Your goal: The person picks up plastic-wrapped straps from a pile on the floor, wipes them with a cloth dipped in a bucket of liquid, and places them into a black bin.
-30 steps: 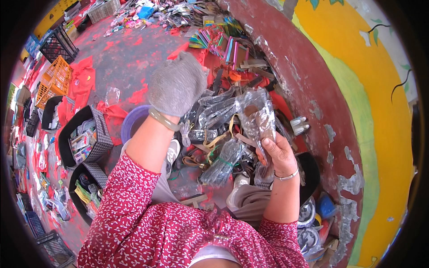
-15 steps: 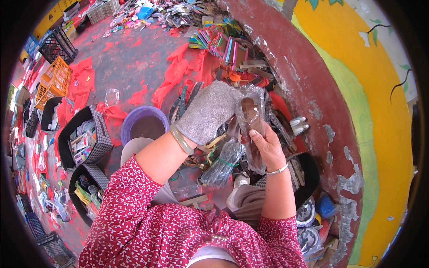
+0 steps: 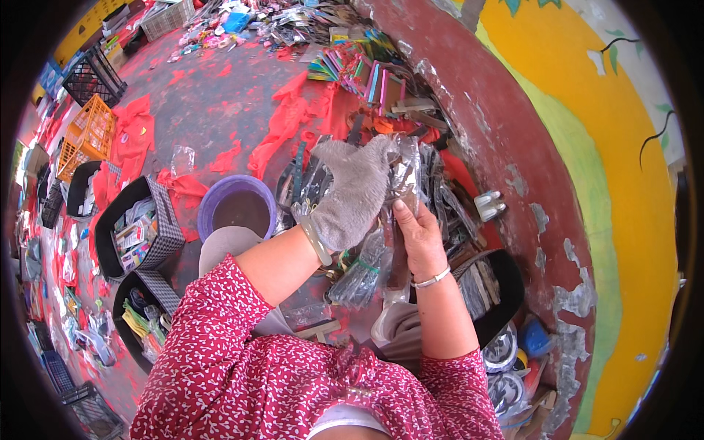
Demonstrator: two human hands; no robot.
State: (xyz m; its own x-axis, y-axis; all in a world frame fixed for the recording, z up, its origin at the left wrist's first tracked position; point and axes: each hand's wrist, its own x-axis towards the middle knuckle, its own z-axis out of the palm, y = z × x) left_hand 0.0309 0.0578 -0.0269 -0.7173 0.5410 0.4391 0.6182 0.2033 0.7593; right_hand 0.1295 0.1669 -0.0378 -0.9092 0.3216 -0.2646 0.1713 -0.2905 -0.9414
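In my right hand (image 3: 421, 240), which is bare, is the lower part of a long, flat brown thing in a clear plastic sleeve (image 3: 405, 176). My thumb lies along its front; glare hides its exact kind. A thick grey glove covers my left hand (image 3: 347, 189). Its fingertips close on the left edge of the sleeve near the top, and another part of the glove sticks out to the left. Below the hands lies a bundle of clear plastic-wrapped strips (image 3: 359, 273) with a green tie. Dark belt-like straps and more wrapped pieces (image 3: 440, 192) lie behind.
A purple bucket (image 3: 210, 192) of murky water stands left of my knee. Patterned bins (image 3: 167, 229) of small goods and an orange crate (image 3: 94, 128) are farther left. At right, a black bin (image 3: 508, 286) stands near the peeling red wall (image 3: 506, 139). Red scraps (image 3: 282, 121) litter the floor.
Both hands have shifted slightly, my right one a little left. The sleeve has turned, so its brown content shows less. My gloved hand has changed its angle and moved lower at the wrist.
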